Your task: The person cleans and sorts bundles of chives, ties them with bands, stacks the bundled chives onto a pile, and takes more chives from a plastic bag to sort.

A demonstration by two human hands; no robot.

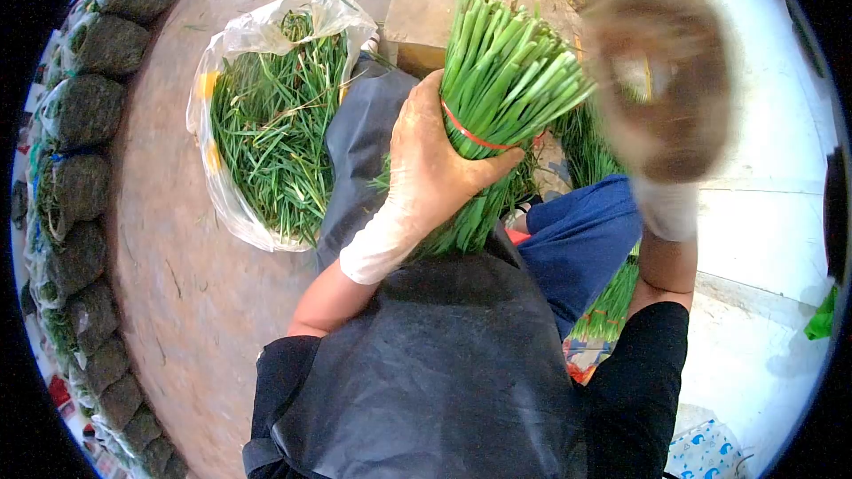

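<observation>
Brownish floor [231, 337], clear plastic bag [213, 191] of loose greens [275, 133] at left. Left hand [430, 155], gloved, clamped around red-banded stalk bundle [510, 71] above apron [435, 346]. Right hand [666, 106], raised right of bundle, blurred; cannot tell finger state.

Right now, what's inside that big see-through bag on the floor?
The see-through bag holds a loose, messy heap of long green leaves, with a few pale, straw-coloured bits on top. The top leaves cover whatever is deeper down, so I can't tell what's there.
</observation>
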